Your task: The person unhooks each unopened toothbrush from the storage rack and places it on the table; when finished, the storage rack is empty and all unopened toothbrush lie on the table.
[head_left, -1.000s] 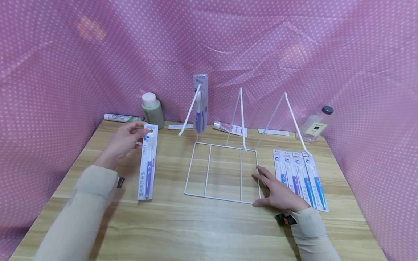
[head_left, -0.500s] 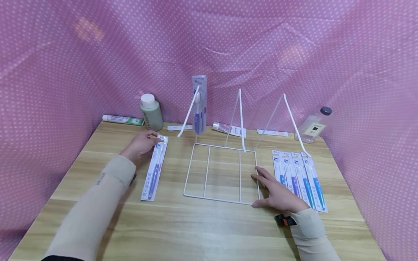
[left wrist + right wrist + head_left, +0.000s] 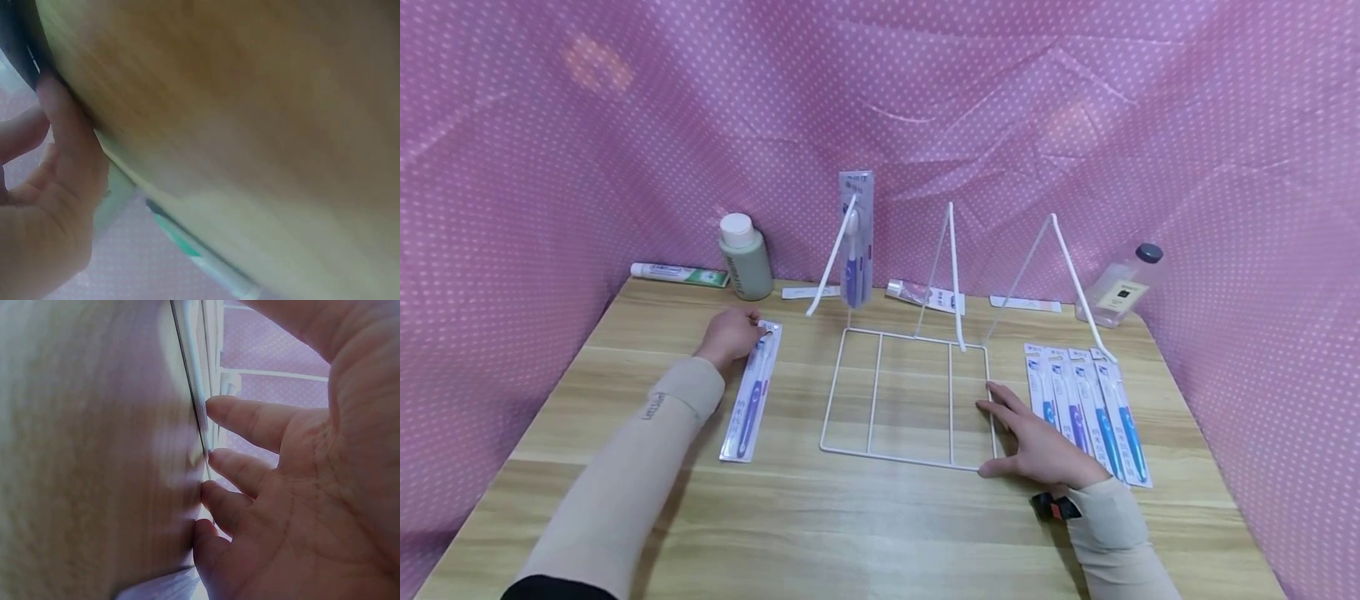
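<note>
Left of the wire rack, my left hand (image 3: 732, 335) pinches the top end of a packaged toothbrush (image 3: 751, 398) with a purple handle. The pack slants along the tabletop, and its upper corner is partly covered by the fingers. In the left wrist view, the thumb and fingers of that hand meet at the frame's left edge. My right hand (image 3: 1037, 442) rests with spread fingers at the right side of the white wire rack (image 3: 951, 400). Its fingertips touch the rack's base wire in the right wrist view. Another packaged purple toothbrush (image 3: 857, 242) hangs upright on the rack's left prong.
Several packaged toothbrushes (image 3: 1086, 412) lie side by side on the right. Along the back stand a green bottle (image 3: 747, 262) and a clear bottle (image 3: 1118, 292). Toothpaste tubes (image 3: 677, 274) and thin white packets lie there too. Two rack prongs (image 3: 955, 275) bear nothing.
My left hand has moved right and a little nearer, bringing the toothbrush pack from a raised position down to the tabletop at a slant. The right hand has stayed at the rack.
</note>
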A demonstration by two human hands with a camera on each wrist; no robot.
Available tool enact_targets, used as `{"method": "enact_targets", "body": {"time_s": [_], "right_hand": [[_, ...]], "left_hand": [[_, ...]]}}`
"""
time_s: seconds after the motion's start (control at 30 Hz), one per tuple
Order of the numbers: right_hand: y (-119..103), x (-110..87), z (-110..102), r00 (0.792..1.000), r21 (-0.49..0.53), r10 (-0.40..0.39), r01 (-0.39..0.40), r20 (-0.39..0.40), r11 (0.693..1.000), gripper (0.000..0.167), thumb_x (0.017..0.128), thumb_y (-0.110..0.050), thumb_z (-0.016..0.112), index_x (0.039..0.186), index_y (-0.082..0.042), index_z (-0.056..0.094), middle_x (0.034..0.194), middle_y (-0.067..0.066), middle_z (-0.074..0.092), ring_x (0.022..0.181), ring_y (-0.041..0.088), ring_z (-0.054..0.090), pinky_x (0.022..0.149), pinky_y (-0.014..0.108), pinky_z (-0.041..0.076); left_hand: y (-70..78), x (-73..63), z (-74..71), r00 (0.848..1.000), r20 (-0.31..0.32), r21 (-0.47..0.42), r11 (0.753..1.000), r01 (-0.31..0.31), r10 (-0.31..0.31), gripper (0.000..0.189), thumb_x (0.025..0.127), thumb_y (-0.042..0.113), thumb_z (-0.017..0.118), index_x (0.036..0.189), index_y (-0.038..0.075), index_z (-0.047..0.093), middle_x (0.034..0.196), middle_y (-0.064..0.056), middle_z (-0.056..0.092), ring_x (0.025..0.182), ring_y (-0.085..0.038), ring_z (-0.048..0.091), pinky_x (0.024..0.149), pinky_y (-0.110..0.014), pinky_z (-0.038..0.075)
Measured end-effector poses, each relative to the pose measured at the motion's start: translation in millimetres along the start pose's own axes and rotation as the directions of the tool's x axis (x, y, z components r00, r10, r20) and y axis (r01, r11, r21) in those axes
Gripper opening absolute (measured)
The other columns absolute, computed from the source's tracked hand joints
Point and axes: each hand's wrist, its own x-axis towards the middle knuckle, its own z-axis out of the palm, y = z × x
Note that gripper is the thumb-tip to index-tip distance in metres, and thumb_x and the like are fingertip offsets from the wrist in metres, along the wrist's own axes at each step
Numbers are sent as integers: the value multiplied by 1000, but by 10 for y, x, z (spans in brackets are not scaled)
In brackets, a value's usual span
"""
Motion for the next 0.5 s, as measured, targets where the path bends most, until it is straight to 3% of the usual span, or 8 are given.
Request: {"method": "enact_targets", "body": {"time_s": [0.17, 0.5], "right_hand": [[0, 1, -1, 1000, 17, 3, -3, 3, 1000, 100, 79, -56, 89, 160, -16, 45, 178, 11, 12, 162, 43, 15, 124, 67, 27], [12, 2, 2, 1000, 9, -3, 3, 0, 1000, 100, 79, -56, 89, 160, -16, 46, 178, 12, 13, 162, 43, 16, 124, 66, 27]], "left_hand": [[49, -25, -23, 999, -15, 152, 988, -30, 33, 12, 101, 15, 59, 100, 4, 58, 94, -17, 64, 91, -36, 59, 84, -48, 49], [31, 0, 16, 1000, -27, 126, 992, 0, 4, 7, 97, 12, 55, 99, 6, 57, 98, -18, 62, 95, -38, 59, 86, -49, 49]]}}
